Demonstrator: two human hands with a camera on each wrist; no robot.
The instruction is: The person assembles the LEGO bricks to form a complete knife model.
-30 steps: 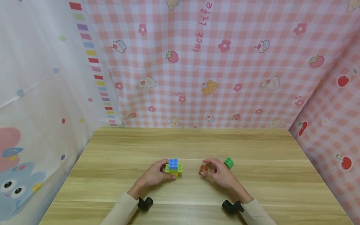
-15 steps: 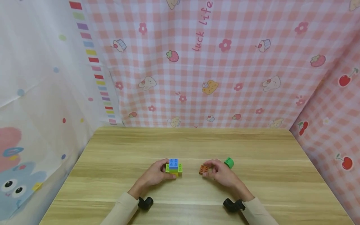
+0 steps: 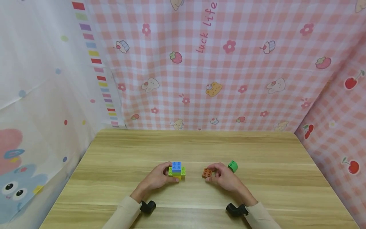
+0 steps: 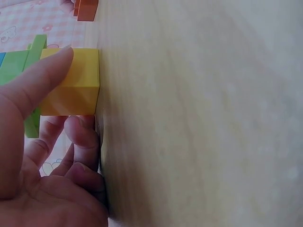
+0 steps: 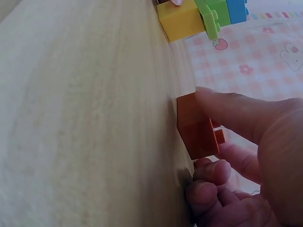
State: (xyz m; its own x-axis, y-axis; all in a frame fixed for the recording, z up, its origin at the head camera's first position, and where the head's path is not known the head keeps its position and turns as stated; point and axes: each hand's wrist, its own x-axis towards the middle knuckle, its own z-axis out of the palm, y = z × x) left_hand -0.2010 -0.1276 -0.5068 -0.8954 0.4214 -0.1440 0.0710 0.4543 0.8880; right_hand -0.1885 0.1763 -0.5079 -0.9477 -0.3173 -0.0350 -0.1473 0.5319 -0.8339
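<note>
My left hand (image 3: 158,176) grips a stack of toy bricks low on its left side. The stack has a yellow brick (image 4: 71,97) at the bottom, a wide lime-green piece (image 3: 183,171) above it, then a green brick (image 4: 13,66), and a blue brick (image 3: 176,167) on top. In the left wrist view the thumb lies along the yellow brick, which stands on the table. To the right, my right hand (image 3: 224,176) pinches an orange-brown brick (image 5: 196,127), studs up, between thumb and fingers at the tabletop. Just behind that hand lies a green rounded brick (image 3: 233,165), partly hidden.
The wooden table (image 3: 194,146) runs back to a pink checked curtain (image 3: 200,70). Black curved pieces sit at both wrists, one by the left sleeve (image 3: 148,207) and one by the right sleeve (image 3: 236,210). A bare gap of tabletop separates the stack and the orange-brown brick.
My right hand's fingers have shifted slightly on the orange-brown brick, uncovering more of its studs. The left hand and the stack stay in place.
</note>
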